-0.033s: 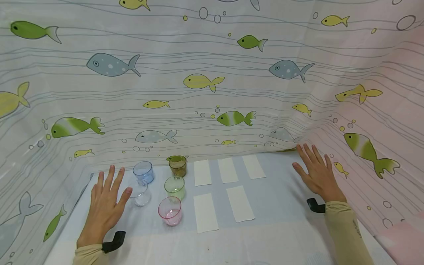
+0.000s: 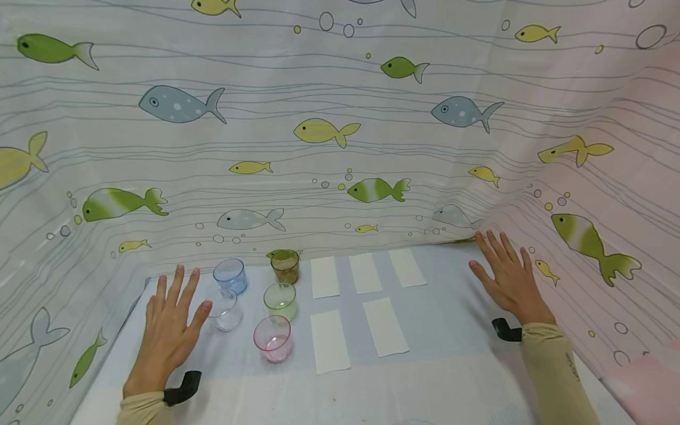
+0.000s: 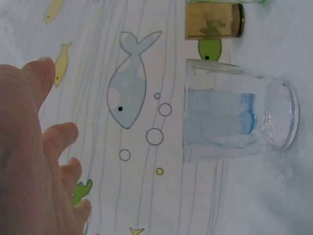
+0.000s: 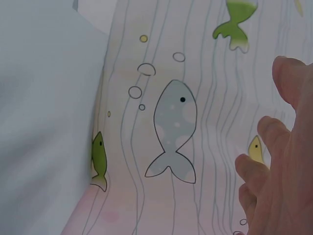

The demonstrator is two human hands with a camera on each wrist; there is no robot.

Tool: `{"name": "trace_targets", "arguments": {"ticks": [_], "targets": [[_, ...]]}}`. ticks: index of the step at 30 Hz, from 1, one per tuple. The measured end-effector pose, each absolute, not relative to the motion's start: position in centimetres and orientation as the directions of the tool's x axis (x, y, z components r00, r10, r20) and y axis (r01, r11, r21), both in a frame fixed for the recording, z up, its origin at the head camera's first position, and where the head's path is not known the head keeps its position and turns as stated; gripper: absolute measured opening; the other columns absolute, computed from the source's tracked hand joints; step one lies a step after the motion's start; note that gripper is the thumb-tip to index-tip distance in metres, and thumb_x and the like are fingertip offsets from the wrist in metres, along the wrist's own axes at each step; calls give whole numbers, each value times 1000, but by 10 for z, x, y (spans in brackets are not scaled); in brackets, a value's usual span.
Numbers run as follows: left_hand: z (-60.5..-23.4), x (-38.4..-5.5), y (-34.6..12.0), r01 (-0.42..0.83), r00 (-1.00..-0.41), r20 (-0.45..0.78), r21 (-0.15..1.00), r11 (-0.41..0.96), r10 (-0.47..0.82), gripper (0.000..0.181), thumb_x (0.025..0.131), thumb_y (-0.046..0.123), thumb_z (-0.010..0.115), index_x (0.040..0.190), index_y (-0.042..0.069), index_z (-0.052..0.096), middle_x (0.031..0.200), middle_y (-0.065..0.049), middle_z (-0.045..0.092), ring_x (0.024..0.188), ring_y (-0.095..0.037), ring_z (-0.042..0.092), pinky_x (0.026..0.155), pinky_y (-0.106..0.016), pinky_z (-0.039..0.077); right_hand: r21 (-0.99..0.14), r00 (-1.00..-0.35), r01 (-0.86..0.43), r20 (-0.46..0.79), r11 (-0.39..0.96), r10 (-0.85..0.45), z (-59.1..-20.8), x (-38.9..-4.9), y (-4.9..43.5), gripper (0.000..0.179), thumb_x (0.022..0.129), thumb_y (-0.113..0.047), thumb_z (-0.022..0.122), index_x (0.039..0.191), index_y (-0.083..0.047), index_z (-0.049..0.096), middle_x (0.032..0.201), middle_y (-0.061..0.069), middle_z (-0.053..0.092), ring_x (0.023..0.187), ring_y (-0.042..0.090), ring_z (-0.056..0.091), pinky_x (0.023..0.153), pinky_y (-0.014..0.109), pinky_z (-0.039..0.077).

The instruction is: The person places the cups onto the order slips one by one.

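On the left, my left hand [image 2: 170, 324] is held with fingers spread and nothing in its grasp. Nearest to it stands a clear glass [image 2: 229, 319], partly overlapped by the thumb in the head view. Behind that glass is a blue glass [image 2: 234, 282]. A second column holds a brown glass [image 2: 287, 271] at the back, a green glass [image 2: 281, 304] in the middle and a pink glass [image 2: 276, 345] in front. Far to the right, my right hand [image 2: 507, 283] is also spread, holding nothing, close to the patterned curtain [image 4: 210, 122].
Several white paper pieces [image 2: 330, 342] lie in two rows right of the glasses. They rest on a pale blue cloth [image 2: 441, 319] over the table. A curtain with printed fish [image 2: 297, 195] rises behind and along both sides.
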State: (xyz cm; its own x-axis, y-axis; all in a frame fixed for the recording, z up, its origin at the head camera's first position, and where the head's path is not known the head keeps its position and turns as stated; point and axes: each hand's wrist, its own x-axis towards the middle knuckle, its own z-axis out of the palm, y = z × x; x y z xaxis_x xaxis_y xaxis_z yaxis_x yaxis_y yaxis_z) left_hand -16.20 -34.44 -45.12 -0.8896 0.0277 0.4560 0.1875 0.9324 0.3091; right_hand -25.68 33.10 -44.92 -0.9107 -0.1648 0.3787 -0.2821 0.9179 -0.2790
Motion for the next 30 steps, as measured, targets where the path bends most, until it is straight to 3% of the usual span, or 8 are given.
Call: {"name": "trace_targets", "arguments": {"ticks": [24,30], "targets": [[-445,-156,-343,179,-889,458,315,932,16,72,112,50,44,172,22,15,180,-12,1,164,-46,-11,127,-74,-9,-286,-910,-296,373,911,-179,-450,-257,328,75,111,-52,44,172,-24,10,177,18,15,165,42,1,126,73,-11],[-445,-156,-338,203,-872,489,314,928,25,75,110,50,49,171,18,20,179,-16,7,164,-47,-7,127,-74,-5,-310,-906,-336,363,889,-217,-453,-259,326,76,111,-49,48,172,-22,12,177,20,15,165,45,5,127,76,0]]}}
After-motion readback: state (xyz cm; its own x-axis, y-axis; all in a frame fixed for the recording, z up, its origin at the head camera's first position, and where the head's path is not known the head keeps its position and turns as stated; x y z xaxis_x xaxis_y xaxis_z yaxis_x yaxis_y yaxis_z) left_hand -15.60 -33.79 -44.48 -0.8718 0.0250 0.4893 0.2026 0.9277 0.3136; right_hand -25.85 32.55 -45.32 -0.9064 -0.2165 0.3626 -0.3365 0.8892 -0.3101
